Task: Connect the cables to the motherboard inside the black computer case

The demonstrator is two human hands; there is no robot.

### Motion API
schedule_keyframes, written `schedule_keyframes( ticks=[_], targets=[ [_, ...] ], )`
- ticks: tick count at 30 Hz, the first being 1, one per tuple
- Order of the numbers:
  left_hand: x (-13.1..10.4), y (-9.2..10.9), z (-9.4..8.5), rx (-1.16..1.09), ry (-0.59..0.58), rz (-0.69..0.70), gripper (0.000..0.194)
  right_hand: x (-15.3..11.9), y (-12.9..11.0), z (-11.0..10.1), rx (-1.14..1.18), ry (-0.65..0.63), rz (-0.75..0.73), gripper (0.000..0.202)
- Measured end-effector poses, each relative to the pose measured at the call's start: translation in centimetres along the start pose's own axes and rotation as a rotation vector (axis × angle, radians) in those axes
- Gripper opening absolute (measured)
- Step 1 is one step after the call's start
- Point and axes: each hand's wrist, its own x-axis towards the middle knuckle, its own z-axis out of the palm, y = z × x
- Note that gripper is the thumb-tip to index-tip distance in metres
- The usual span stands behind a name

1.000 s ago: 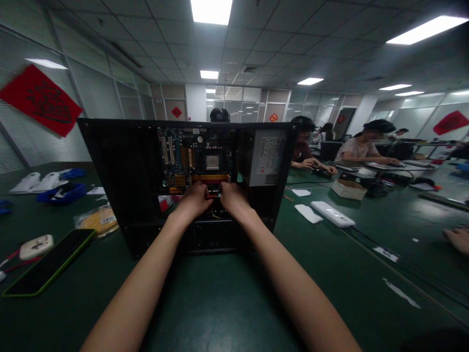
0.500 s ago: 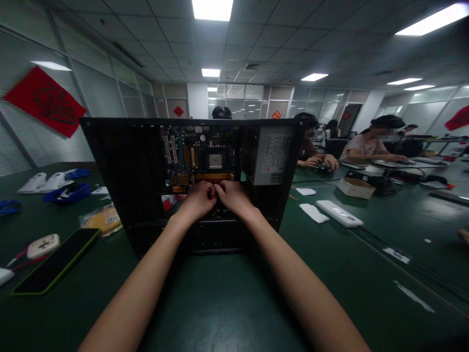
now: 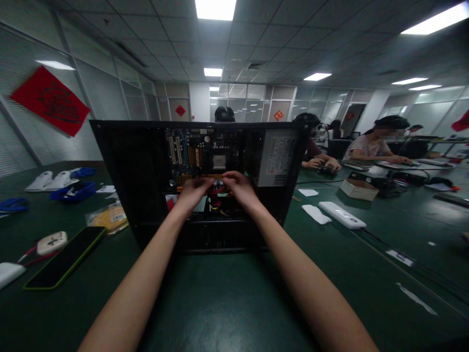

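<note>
While holding left hand [image 3: 193, 194] at nine o'clock and right hand [image 3: 240, 188] between two and three o'clock of a bundle of red, black and yellow wires [image 3: 214, 199], had thumb and fingertips drawn in narrow on each. Could not tell whether gripping the wires at their upper end or only touching them. Had both hands inside an upright, open-sided black computer case [image 3: 227, 237], with the wires in its lower middle. Just beyond the fingertips, at twelve o'clock, faced orange-gold memory slots [image 3: 203, 176] on a motherboard [image 3: 208, 159], then, farther up, a square silver processor [image 3: 220, 162]. Found white PCI slots [image 3: 179, 150] between eleven and twelve o'clock of left hand, and a labelled power supply [image 3: 276, 159] at two o'clock of right hand. Had the case standing on a green tabletop [image 3: 223, 298], bare toward six o'clock. Farther out from left hand, saw a smartphone with a lime-green edge [image 3: 66, 259] at eight o'clock and a blue tray [image 3: 84, 193] at nine. From right hand, saw a white power strip [image 3: 342, 215] between three and four o'clock, a pale carton [image 3: 357, 192] at three, and a seated co-worker [image 3: 311, 151] at two.
</note>
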Motion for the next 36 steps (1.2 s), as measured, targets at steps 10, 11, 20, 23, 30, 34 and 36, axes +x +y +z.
schedule_keyframes(
  ticks=[10, 11, 20, 23, 30, 34, 36],
  targets=[
    [-0.2, -0.4, 0.0, 0.039, 0.022, 0.020, 0.052, -0.6, 0.0, -0.2, -0.010, -0.050, -0.003, 0.033],
    [-0.2, -0.4, 0.0, 0.046, 0.013, 0.035, 0.051, -0.8, 0.0, -0.3, -0.010, -0.079, 0.011, 0.034],
    [-0.2, -0.3, 0.0, -0.005, 0.031, 0.014, 0.054, -1.2, 0.6, -0.4, -0.114, -0.174, -0.040, 0.026],
    [-0.3, -0.4, 0.0, 0.026, -0.003, 0.005, 0.055, -1.1, 0.5, -0.2, -0.154, -0.132, -0.091, 0.029],
    [-0.2, -0.4, 0.0, -0.007, -0.020, -0.009, 0.054, -1.1, 0.5, 0.2, -0.126, -0.046, -0.158, 0.031],
    [-0.3, -0.2, -0.1, -0.042, -0.064, -0.028, 0.054, -1.1, 0.5, 0.1, -0.117, -0.042, -0.141, 0.035],
    [-0.5, 0.0, -0.2, -0.041, -0.097, -0.025, 0.054, -1.1, 0.4, 0.0, -0.099, -0.059, -0.119, 0.037]
  ],
)
